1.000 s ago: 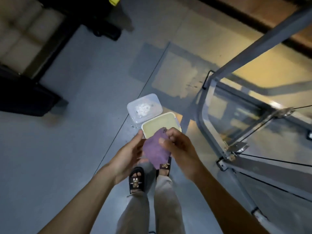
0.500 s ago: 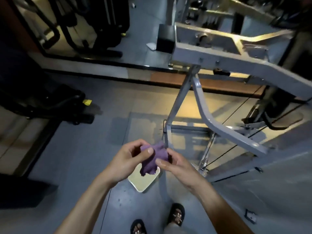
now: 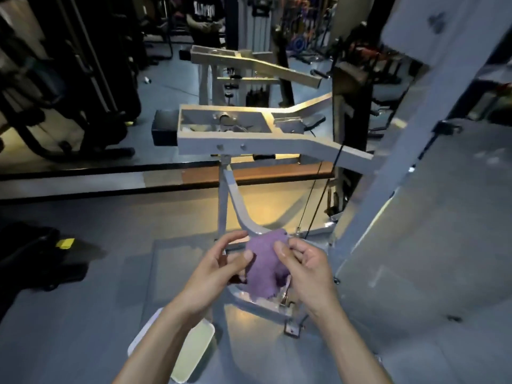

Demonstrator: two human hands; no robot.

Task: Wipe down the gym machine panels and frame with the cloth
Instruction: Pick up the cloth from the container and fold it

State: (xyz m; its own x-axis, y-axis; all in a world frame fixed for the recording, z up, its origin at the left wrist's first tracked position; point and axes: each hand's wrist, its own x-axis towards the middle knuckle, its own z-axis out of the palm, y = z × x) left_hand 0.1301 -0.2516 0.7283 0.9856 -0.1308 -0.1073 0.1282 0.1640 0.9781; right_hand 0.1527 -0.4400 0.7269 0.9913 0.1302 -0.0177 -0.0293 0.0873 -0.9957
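Note:
A purple cloth (image 3: pixel 264 266) hangs between both hands in front of me. My left hand (image 3: pixel 213 275) pinches its left edge with thumb and fingers. My right hand (image 3: pixel 307 268) pinches its right edge. Behind the cloth stands the grey gym machine frame (image 3: pixel 249 141), with a curved strut (image 3: pixel 238 206) running down toward the hands. A large grey panel (image 3: pixel 432 231) of the machine rises at the right. The cloth touches no part of the machine.
A pale yellow tub (image 3: pixel 194 353) sits on the grey floor under my left forearm. Thin cables (image 3: pixel 313 200) run down beside the panel. Dark exercise machines (image 3: pixel 63 106) stand at the left. A person in a dark shirt (image 3: pixel 203 20) stands far back.
My view has lifted from the floor and tubs up to the machine frame. Both hands kept the cloth and spread it out between them.

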